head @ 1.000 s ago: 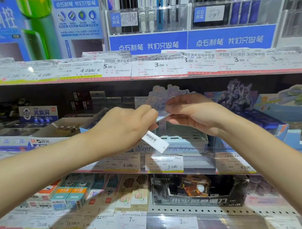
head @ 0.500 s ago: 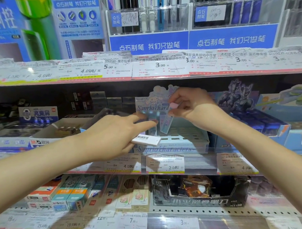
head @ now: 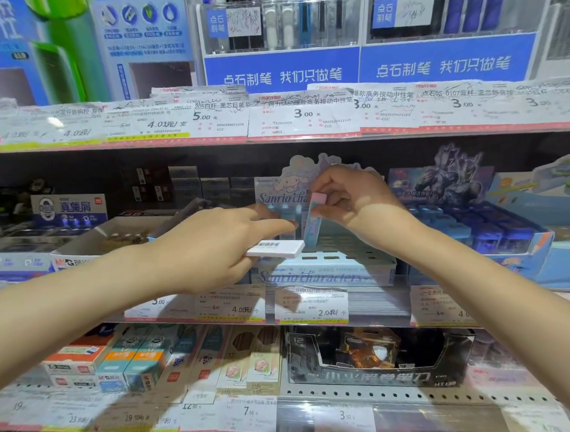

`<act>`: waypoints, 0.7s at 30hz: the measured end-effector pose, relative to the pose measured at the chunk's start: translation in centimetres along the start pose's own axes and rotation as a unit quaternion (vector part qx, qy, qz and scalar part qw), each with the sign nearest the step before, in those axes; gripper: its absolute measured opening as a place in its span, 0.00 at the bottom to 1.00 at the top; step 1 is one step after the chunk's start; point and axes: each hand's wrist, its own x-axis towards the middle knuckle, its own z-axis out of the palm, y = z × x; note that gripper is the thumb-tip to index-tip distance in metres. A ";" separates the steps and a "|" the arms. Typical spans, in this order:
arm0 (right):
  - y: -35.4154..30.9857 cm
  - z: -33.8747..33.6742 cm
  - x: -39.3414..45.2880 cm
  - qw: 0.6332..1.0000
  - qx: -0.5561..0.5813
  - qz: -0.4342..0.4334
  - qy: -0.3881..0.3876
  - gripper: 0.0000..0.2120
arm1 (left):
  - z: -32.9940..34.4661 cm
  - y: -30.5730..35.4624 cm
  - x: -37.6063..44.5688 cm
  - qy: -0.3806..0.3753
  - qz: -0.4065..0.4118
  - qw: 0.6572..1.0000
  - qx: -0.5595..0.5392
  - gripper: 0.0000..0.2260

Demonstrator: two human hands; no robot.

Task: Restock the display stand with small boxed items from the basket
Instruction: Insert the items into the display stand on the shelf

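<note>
A stationery shop aisle, seen close up across three tiers of retail shelving. Paper price tags (head: 301,114) printed with amounts like 3.00, 4.0 and 2.0 run edge to edge along the pink-trimmed front rail of every shelf (head: 474,128). The top tier holds clear pen racks (head: 277,21) above blue brand banners (head: 280,72) in Chinese characters. Below sit cardboard counter displays, including a pale blue Sanrio characters display stand (head: 323,275), rows of small boxed goods (head: 136,362), and a black display carton (head: 375,358).
</note>
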 end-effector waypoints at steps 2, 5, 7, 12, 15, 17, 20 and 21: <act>-0.2 0.0 -0.1 1.000 0.010 -0.011 0.005 0.06 | -0.1 0.0 0.0 0.009 0.003 1.000 -0.009 0.30; -0.6 -0.3 0.0 0.999 -0.005 -0.046 0.003 0.04 | -0.1 -0.1 0.0 0.021 0.011 1.000 -0.020 0.32; -0.7 -0.3 0.0 0.995 -0.056 -0.080 -0.019 0.04 | -0.1 -0.1 0.0 0.024 0.014 0.999 -0.020 0.32; -0.4 0.3 -0.2 0.990 -0.107 -0.086 -0.043 0.07 | -0.2 0.0 -0.1 0.037 0.019 0.999 -0.028 0.31; -1.0 0.0 -0.1 0.992 -0.094 -0.057 -0.053 0.12 | -0.2 0.0 -0.1 0.029 0.012 0.999 -0.032 0.31; -1.5 -0.2 0.0 0.994 -0.087 -0.025 -0.065 0.13 | -0.2 0.0 -0.1 0.017 0.006 0.999 -0.030 0.32; -1.7 -0.4 0.4 0.993 -0.055 0.032 -0.095 0.13 | -0.1 0.1 -0.2 0.019 -0.005 0.999 -0.038 0.30; -1.7 -0.5 0.5 0.992 -0.042 0.050 -0.104 0.14 | -0.2 0.3 -0.3 0.035 -0.006 0.998 -0.052 0.28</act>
